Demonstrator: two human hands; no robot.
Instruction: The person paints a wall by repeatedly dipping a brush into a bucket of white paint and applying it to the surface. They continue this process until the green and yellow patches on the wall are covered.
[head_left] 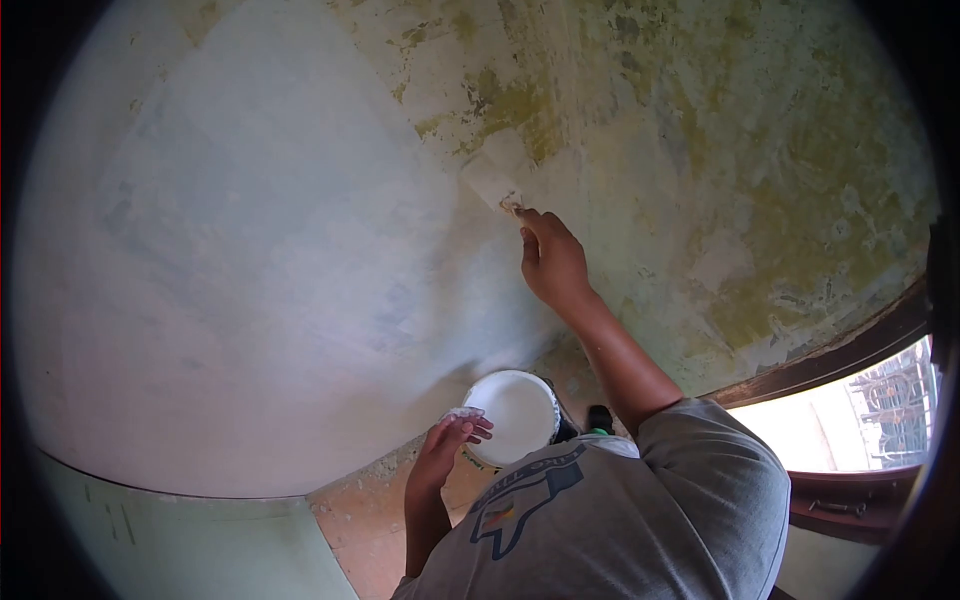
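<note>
My right hand (550,258) reaches up to the wall, its fingers closed on the handle of a putty knife (492,184). The blade is whitish and lies against the wall (250,230), at the border between a smooth white coat and bare, patchy plaster. Lower down, my left hand (450,442) is held beside the rim of a round white bucket (515,415). Its fingers are bent towards the thumb, with a whitish smear or thin piece along the top; what they hold cannot be made out. White material shows inside the bucket.
On the right the wall has yellow-green patches (790,260) and ends at a dark wooden frame (850,350). A bright opening with a metal grille (895,405) lies beyond it. Reddish floor tiles (370,530) and a pale green surface (200,540) are below.
</note>
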